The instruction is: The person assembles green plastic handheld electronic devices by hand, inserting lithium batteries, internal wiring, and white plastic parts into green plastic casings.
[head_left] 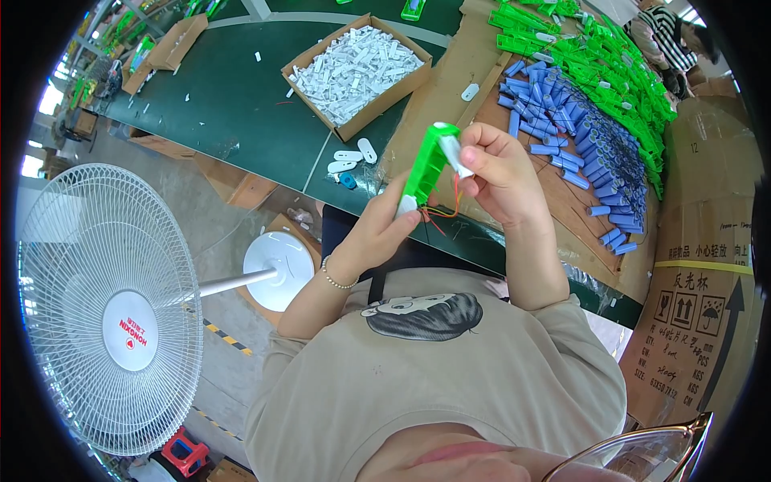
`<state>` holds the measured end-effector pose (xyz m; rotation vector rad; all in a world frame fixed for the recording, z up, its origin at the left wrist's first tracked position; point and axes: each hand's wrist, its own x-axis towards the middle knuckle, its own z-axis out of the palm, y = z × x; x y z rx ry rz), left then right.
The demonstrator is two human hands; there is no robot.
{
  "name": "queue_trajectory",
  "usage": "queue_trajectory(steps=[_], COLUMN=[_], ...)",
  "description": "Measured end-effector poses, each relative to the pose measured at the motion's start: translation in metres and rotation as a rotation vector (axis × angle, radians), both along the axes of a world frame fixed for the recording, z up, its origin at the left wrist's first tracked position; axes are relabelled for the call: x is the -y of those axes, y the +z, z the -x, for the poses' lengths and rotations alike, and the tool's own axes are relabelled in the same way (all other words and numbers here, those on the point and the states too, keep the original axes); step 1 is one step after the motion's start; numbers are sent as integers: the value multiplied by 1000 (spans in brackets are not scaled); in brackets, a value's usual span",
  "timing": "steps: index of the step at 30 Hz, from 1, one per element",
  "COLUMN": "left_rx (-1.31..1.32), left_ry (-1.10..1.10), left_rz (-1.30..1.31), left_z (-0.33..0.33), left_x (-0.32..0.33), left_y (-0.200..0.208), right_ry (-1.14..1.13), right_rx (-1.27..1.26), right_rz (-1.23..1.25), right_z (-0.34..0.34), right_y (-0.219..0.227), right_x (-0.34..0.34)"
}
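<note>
My left hand (376,231) grips the lower end of a green plastic housing (423,170), which is tilted, its hollow side facing right. My right hand (507,175) pinches a small white plastic piece (454,154) between thumb and fingers at the housing's upper right. Thin red and orange wires (457,199) hang in a loop below that piece and run back toward the housing's lower end. Several white oval parts (367,150) and a small blue item (347,180) lie on the green table (265,96) beyond my left hand.
A carton (388,99) full of small white parts stands on the table. To the right lie blue cylindrical cells (554,120) with wires, and a heap of green housings (578,68). Large cartons (699,321) stand at far right, a white fan (112,265) at left. Another person (671,40) is at upper right.
</note>
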<state>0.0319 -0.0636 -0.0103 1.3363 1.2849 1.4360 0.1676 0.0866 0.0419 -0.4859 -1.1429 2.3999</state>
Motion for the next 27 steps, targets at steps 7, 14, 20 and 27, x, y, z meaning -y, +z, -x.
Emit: queue_trajectory(steps=[7,14,20,27], left_rx=[49,-38,-587,-558], left_ry=[-174,113,390,376], left_rz=[67,122,-348,-384], left_z=[-6,-16,0,-7], left_x=[1,2,8,13], left_y=[-4,-7,15,24], right_ry=[-373,-206,53,273], right_rx=[248,197,112,-112], right_rz=[-630,-555,-410,-66], right_z=[1,0,-7,-11], right_y=[-11,-5,-6,-20], right_x=[-1,13,11,18])
